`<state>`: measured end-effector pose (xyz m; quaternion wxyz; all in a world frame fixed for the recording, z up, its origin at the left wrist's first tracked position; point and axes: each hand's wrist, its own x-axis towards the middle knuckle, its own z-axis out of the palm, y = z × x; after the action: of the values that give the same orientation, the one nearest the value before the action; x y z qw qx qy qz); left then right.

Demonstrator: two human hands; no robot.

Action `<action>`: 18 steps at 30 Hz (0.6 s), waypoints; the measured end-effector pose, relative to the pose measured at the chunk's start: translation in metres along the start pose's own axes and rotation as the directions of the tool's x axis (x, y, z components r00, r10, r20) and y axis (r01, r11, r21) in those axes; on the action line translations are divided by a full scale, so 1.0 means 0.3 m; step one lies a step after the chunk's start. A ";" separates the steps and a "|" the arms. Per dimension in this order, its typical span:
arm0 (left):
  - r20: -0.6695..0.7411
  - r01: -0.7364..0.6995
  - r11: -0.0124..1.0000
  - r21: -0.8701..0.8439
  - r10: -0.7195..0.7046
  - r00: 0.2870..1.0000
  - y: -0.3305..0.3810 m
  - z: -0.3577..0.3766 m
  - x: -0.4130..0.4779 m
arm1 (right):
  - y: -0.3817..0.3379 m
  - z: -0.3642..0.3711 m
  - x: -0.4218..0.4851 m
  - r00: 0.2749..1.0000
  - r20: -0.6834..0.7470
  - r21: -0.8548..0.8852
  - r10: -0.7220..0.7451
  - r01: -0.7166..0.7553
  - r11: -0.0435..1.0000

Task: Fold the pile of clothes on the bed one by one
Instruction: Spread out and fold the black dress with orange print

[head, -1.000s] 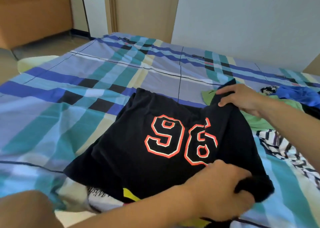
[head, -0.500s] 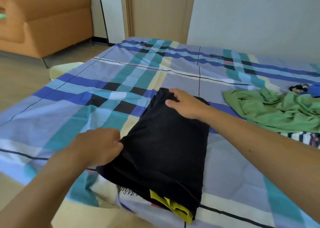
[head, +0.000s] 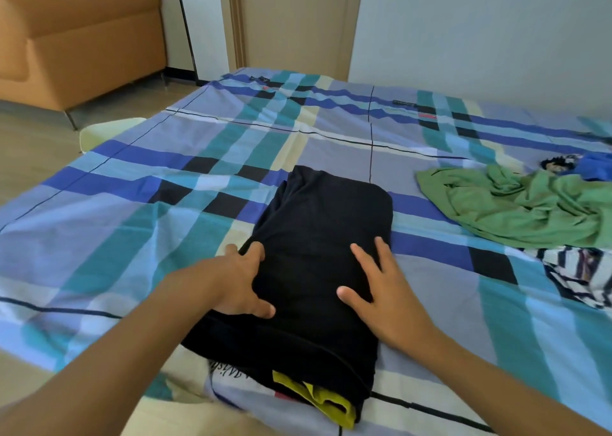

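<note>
The left hand (head: 236,280) and right hand (head: 381,290) rest flat on a folded black shirt (head: 324,210) by the bed's (head: 132,203) near edge.

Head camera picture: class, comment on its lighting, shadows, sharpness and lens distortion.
Head view: soft, even light, no glare on the blue-and-teal plaid bedsheet; the folded black T-shirt is so dark its creases barely show. Head view: no hard shadows around the left hand or right hand. Head view: the wide lens tilts the beige door frame; forearms at the bottom edge look blurred.
</note>
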<state>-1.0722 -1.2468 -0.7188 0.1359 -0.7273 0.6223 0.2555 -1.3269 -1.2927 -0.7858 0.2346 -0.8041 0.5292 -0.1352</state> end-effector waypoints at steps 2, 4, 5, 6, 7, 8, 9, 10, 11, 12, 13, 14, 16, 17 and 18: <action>0.007 0.005 1.000 -0.026 -0.005 1.000 -0.015 -0.001 -0.009 | -0.001 -0.021 -0.066 0.993 -0.015 0.256 0.115 -0.108 0.961; 0.026 -0.017 1.000 -0.026 0.017 1.000 -0.020 -0.002 -0.006 | -0.013 -0.029 -0.122 0.985 0.018 0.487 0.171 -0.158 0.859; 0.034 -0.033 0.999 -0.026 0.034 0.999 -0.019 -0.004 -0.003 | -0.023 -0.023 -0.146 0.982 0.060 0.579 0.179 -0.180 0.795; 0.047 -0.049 0.998 -0.031 0.050 0.998 -0.013 -0.007 -0.003 | -0.034 -0.011 -0.170 0.979 0.109 0.641 0.173 -0.202 0.740; 0.062 -0.068 0.997 -0.049 0.071 0.996 -0.005 -0.009 -0.006 | -0.047 0.005 -0.190 0.975 0.154 0.674 0.161 -0.223 0.704; 0.074 -0.087 0.993 -0.075 0.093 0.993 0.001 -0.007 -0.007 | -0.059 0.015 -0.205 0.971 0.185 0.688 0.149 -0.236 0.686; 0.079 -0.114 0.987 -0.109 0.123 0.989 0.013 -0.008 -0.011 | -0.065 0.014 -0.215 0.971 0.196 0.705 0.138 -0.237 0.668; 0.073 -0.140 0.978 -0.155 0.153 0.986 0.017 -0.005 -0.018 | -0.072 0.007 -0.213 0.974 0.191 0.721 0.125 -0.226 0.655; 0.051 -0.171 0.961 -0.218 0.186 0.981 0.022 -0.005 -0.027 | -0.068 -0.015 -0.206 0.977 0.174 0.728 0.123 -0.211 0.653; 0.019 -0.206 0.931 -0.302 0.222 0.975 0.032 -0.004 -0.041 | -0.056 -0.049 -0.201 0.980 0.148 0.722 0.130 -0.197 0.664; -0.020 -0.244 0.887 -0.393 0.257 0.966 0.044 -0.004 -0.061 | -0.038 -0.091 -0.202 0.983 0.122 0.714 0.135 -0.181 0.676; -0.056 -0.285 0.828 -0.483 0.296 0.953 0.053 -0.004 -0.083 | -0.015 -0.140 -0.204 0.987 0.101 0.714 0.126 -0.160 0.681; -0.051 -0.331 0.708 -0.624 0.386 0.921 0.060 -0.013 -0.130 | 0.048 -0.241 -0.220 0.992 0.108 0.718 0.073 -0.128 0.684; -0.008 -0.324 0.662 -0.676 0.432 0.902 0.058 -0.022 -0.152 | 0.084 -0.282 -0.234 0.989 0.140 0.716 0.044 -0.132 0.685; 0.059 -0.301 0.650 -0.698 0.470 0.881 0.051 -0.027 -0.167 | 0.117 -0.313 -0.248 0.981 0.193 0.716 0.025 -0.159 0.680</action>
<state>-1.0901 -1.2121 -0.6833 -0.1202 -0.5405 0.6084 0.5685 -1.4282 -1.2583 -0.7215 0.5846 -0.6254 0.4502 -0.2540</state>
